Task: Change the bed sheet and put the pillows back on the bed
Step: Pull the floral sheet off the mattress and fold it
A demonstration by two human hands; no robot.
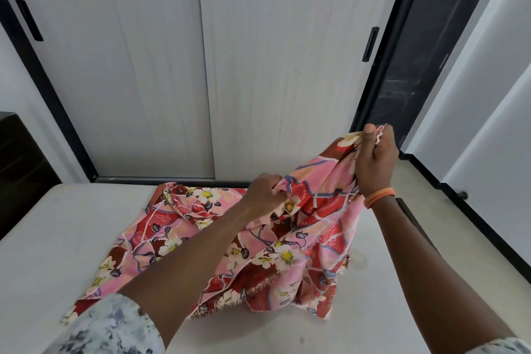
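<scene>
- A floral bed sheet (184,227), pink and red with white and yellow flowers, lay bunched on the bare white mattress (57,224), mostly toward its far edge and right of the middle.
- The person's right hand (375,159) was raised above the mattress, thumb and fingers curled tight around a gathered edge of the sheet, lifting that part clear.
- An orange bangle (379,197) sat on the right wrist.
- The left hand (264,191) was lower and just left of the right, its fingers pinching a fold of the same sheet.
- Cloth hung taut between the two hands and draped down onto the mattress.
- A grey-and-white printed sleeve (112,327) covered the left upper arm.
- Beyond the bed stood a pale sliding wardrobe (143,66) with black handles.
- A dark headboard (20,164) stood at the left.
</scene>
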